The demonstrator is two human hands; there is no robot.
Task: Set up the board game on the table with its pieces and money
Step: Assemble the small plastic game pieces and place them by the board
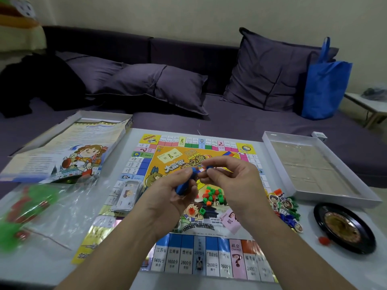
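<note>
The colourful game board (pixel 134 164) lies flat on the white table. Above its middle, my left hand (pixel 176 193) grips several blue plastic pieces (pixel 184 187), and my right hand (pixel 232 178) pinches one small blue piece (pixel 209 167) at the fingertips. A heap of small green and orange house pieces (pixel 213 195) sits on the board under my hands. A wad of paper money (pixel 127 195) lies on the board's left side. A pink chance card (pixel 230 220) rests near the board's lower right. Character tokens and blue and green stands (pixel 287 208) lie off the board's right edge.
The box lid with a rule sheet (pixel 69 151) sits at the back left, the white box tray (pixel 314 166) at the right. A black spinner wheel (pixel 343 227) and a red piece (pixel 323 240) lie at the right. A clear bag (pixel 41 208) holds green and red pieces. A purple sofa stands behind.
</note>
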